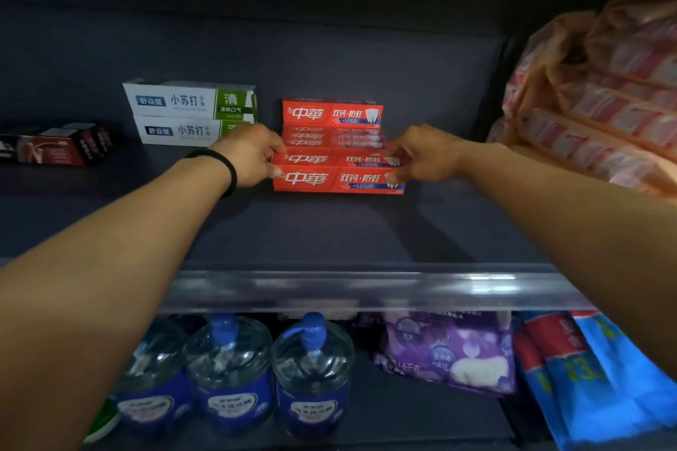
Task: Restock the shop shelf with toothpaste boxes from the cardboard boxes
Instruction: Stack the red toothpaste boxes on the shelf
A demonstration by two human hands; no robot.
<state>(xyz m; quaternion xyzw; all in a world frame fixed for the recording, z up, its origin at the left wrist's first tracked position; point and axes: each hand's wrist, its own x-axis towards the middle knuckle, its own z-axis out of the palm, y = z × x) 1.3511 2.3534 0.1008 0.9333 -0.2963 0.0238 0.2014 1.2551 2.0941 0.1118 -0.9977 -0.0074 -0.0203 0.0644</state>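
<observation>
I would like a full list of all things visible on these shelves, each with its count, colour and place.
red toothpaste boxes: several, red, stacked mid-shelf, front pair between both hands
white toothpaste boxes: two, white and green, stacked left of the red
dark boxes: a few, dark red, far left
wrapped packs: several, pink, right end
water jugs: three, clear with blue caps, lower shelf
purple bag: one, lower shelf
blue bags: some, lower right
left hand: grips front boxes' left end
right hand: grips their right end
</observation>
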